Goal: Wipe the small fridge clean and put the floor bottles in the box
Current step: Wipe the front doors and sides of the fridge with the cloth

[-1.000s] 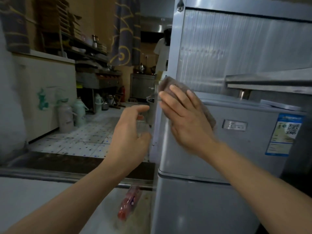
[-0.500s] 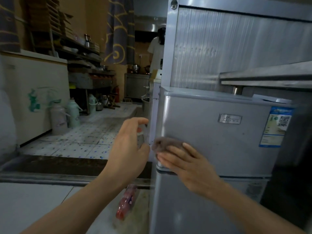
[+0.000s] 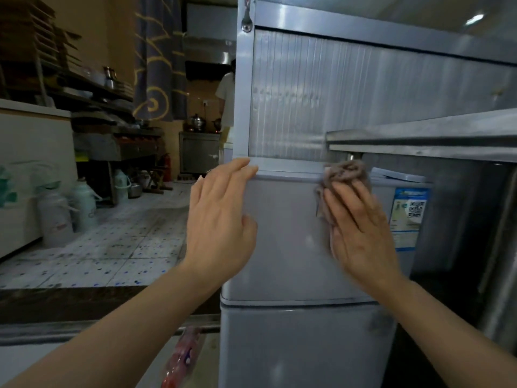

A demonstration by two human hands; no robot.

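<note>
Under flat right hand (image 3: 361, 233), crumpled brown cloth (image 3: 345, 172)

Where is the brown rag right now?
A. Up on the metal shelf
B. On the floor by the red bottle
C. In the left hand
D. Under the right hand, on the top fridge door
D: the right hand presses the brown rag flat against the small fridge's upper door, while the left hand holds nothing.

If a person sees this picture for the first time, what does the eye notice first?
First the two hands on the small grey fridge: the right hand presses a brown cloth flat against its upper door, the left hand rests on its top left corner. Below, a red-labelled bottle lies on the floor.
</note>
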